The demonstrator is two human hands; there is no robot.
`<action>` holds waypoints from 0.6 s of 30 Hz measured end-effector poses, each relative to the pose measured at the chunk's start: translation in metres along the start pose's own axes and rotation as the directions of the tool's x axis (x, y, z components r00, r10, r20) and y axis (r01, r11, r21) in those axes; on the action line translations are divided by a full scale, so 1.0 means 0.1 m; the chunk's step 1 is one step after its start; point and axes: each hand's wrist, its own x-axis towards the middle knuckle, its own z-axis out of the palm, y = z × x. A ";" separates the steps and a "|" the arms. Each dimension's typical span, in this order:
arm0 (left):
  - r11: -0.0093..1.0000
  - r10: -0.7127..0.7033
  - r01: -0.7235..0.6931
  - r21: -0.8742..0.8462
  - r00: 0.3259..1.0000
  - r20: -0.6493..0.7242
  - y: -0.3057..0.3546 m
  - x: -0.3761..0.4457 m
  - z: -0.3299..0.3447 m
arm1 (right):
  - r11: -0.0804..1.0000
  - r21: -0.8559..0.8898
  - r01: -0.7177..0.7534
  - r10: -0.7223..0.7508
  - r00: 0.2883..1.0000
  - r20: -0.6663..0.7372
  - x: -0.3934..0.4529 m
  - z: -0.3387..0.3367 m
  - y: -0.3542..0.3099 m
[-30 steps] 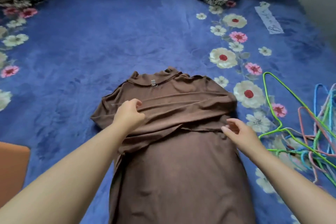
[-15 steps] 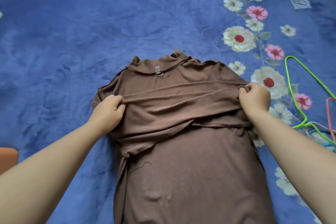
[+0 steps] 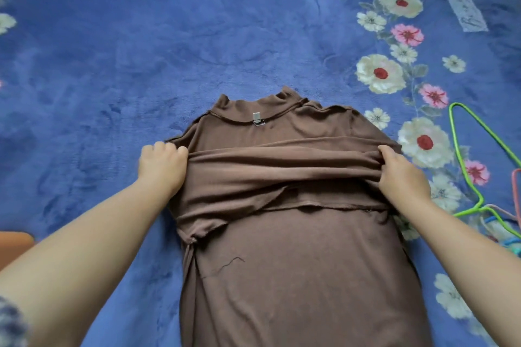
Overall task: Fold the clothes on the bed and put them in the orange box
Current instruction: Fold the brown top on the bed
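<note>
Head view looks down on a big blue blanket (image 3: 197,36) with white and pink flowers along its right side. On the blanket, in the middle, lies a brown top (image 3: 296,276). It is spread flat with its neck pointing away from the person, and its sleeves are folded across the chest in a thick band. Two bare arms reach in from the bottom corners. The left hand (image 3: 162,167) is at the left edge of the top, with its fingers curled round the end of the folded band. The right hand (image 3: 401,175) is at the right edge, and its fingers pinch the other end of the same band. The cloth looks pulled tight between the two hands. Some hangers (image 3: 476,200) lie on the blanket just to the right of the top; one is green, and pink and blue ones show at the edge. A bit of the orange box (image 3: 14,245) shows at the far left, near the left arm. A small grey tag (image 3: 257,118) sits inside the neck of the top.
</note>
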 end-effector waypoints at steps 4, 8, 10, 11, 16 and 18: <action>0.962 -0.060 0.025 -0.271 0.991 -0.121 0.19 -0.02 0.07 | 0.990 0.123 -0.070 0.074 0.997 -0.034 -0.02 0.01 -0.05; 0.896 -0.135 0.046 -0.442 0.976 -0.173 0.15 -0.01 0.09 | 0.837 0.478 -0.264 0.274 0.960 0.050 0.14 -0.16 -0.15; 0.915 -0.118 0.042 -0.402 0.979 -0.166 0.14 0.02 0.13 | 0.827 0.421 -0.373 0.320 0.928 0.193 0.29 -0.19 -0.18; 0.917 -0.103 0.017 -0.399 0.975 -0.194 0.15 0.01 0.13 | 0.823 0.418 -0.384 0.309 0.921 0.236 0.36 -0.17 -0.18; 0.904 0.107 -0.323 -0.279 0.805 -0.583 0.29 0.02 0.15 | 0.727 0.673 -0.137 0.113 0.990 0.080 0.44 -0.24 -0.21; 0.833 0.278 -0.509 -0.216 0.723 -0.632 0.43 -0.01 0.08 | 0.766 0.642 0.012 0.082 0.990 -0.116 0.45 -0.36 -0.22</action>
